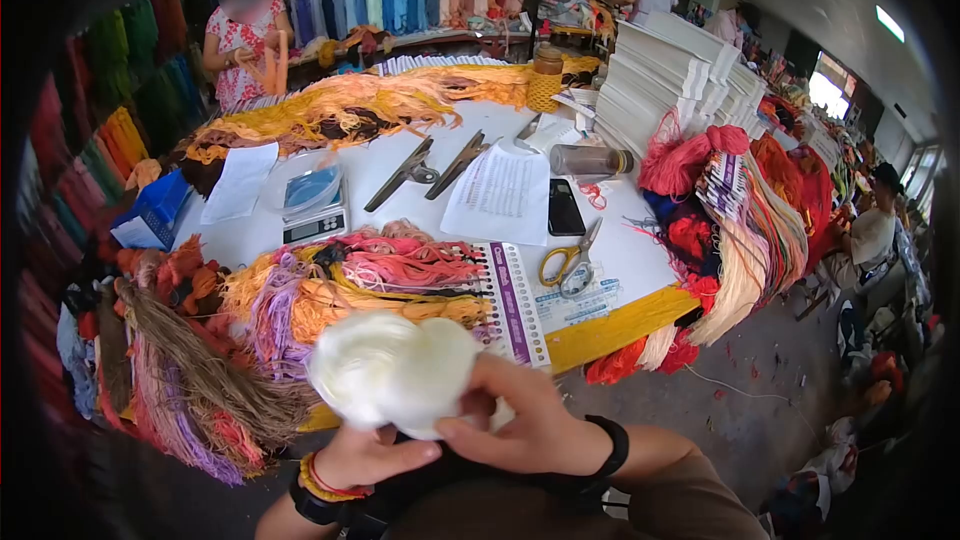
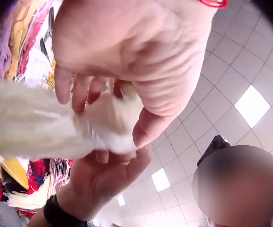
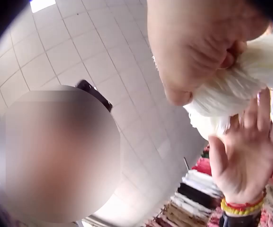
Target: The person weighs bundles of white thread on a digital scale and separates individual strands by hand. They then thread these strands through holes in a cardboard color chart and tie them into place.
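We see white thread (image 1: 350, 370) at the near left of the card (image 1: 512, 305); the right hand (image 1: 535, 418) pinches it, the left hand (image 1: 375, 457) touches it with straight fingers. If the pinch loosens, we judge, strands may slip and snag coloured yarn (image 1: 410, 265) beside the card.

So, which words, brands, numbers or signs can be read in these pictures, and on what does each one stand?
Nothing can be read with certainty.
Long purple-and-white card: white lettering, too blurred.
White printed paper sheet: rows of print, too small.
Grey digital scale: readout too small.
Second purple-and-white card, at right: too blurred.
Transparent blue-printed sheet: too small.
Glossy white thread skein: no lettering shows.
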Motion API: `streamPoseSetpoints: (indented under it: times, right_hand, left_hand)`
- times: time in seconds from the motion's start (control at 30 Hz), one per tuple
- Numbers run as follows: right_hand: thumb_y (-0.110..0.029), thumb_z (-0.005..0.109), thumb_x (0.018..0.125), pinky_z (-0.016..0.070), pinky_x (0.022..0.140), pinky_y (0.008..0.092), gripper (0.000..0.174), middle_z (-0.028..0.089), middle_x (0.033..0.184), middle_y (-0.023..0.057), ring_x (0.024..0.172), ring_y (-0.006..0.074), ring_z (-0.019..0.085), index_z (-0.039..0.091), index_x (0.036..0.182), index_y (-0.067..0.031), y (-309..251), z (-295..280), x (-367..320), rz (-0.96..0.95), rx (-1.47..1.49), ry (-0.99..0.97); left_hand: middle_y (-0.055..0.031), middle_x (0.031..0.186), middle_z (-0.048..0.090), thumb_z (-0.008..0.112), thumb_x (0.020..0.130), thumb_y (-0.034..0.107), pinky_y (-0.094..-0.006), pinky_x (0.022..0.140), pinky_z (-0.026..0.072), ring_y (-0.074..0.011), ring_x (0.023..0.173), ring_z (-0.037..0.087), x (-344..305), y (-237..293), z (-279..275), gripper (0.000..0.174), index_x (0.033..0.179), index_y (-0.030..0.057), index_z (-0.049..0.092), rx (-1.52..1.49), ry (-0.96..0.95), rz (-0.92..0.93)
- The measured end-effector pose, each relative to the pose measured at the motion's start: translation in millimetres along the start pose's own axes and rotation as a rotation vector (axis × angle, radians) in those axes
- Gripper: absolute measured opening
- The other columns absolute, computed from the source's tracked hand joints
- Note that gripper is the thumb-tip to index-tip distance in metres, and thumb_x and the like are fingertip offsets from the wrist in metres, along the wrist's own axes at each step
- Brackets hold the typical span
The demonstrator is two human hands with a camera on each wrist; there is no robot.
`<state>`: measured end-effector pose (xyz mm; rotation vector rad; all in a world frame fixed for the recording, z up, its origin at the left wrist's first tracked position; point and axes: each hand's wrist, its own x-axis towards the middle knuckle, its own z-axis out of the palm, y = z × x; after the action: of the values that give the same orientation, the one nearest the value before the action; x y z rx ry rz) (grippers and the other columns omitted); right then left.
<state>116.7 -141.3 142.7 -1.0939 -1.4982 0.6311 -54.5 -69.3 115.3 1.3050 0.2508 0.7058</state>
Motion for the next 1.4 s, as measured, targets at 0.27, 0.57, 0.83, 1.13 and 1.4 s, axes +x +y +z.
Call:
streamPoseSetpoints:
  times: [0.27,0.57,0.83,1.13,1.4]
  right_hand:
    - [-0.015,0.068,0.069,0.0466,0.059,0.0305,0.03,0.054,0.086,0.0109,0.073,0.0244,0.056,0.054,0.094,-0.0049,3,36,29,-0.334,-0.231,-0.09]
    - [-0.014,0.062,0.07,0.0457,0.07,0.0337,0.04,0.053,0.093,0.0146,0.08,0.0266,0.055,0.05,0.105,0.0003,57,63,31,-0.053,-0.134,-0.394]
    - [-0.007,0.055,0.075,0.0431,0.062,0.0225,0.025,0.058,0.084,0.003,0.072,0.007,0.052,0.057,0.098,0.0015,95,76,45,0.398,0.147,-0.44]
    - [-0.004,0.053,0.071,0.0421,0.071,0.0236,0.026,0.058,0.088,0.0031,0.08,0.0088,0.053,0.056,0.097,0.0012,46,61,54,0.449,0.634,-0.397]
    - [-0.016,0.04,0.074,0.039,0.091,0.0367,0.047,0.057,0.103,0.0167,0.102,0.0258,0.053,0.044,0.115,0.0072,56,76,66,0.449,1.312,-0.495]
  left_hand:
    - [-0.0056,0.109,0.055,0.068,0.073,0.008,-0.0276,0.087,0.0406,-0.0124,0.098,0.052,-44,6,-38,0.052,0.119,-0.0011,0.044,0.126,0.287,-0.078]
    - [-0.0094,0.105,0.052,0.07,0.072,0.011,-0.0272,0.084,0.0417,-0.0132,0.097,0.05,-62,-11,-60,0.057,0.12,-0.0003,0.042,0.533,0.402,-0.093]
    - [-0.0126,0.103,0.054,0.069,0.067,0.007,-0.0314,0.078,0.0462,-0.0282,0.095,0.055,-54,4,-68,0.044,0.107,0.0055,0.049,1.092,0.304,0.138]
    - [-0.013,0.094,0.059,0.063,0.064,-0.002,-0.0317,0.076,0.0462,-0.0249,0.088,0.059,-63,26,-88,0.028,0.088,0.002,0.05,1.104,0.375,0.29]
    - [-0.0065,0.104,0.055,0.049,0.076,-0.005,-0.0249,0.081,0.0422,-0.0133,0.094,0.052,-68,18,-86,0.029,0.104,0.0008,0.053,0.275,0.612,0.112]
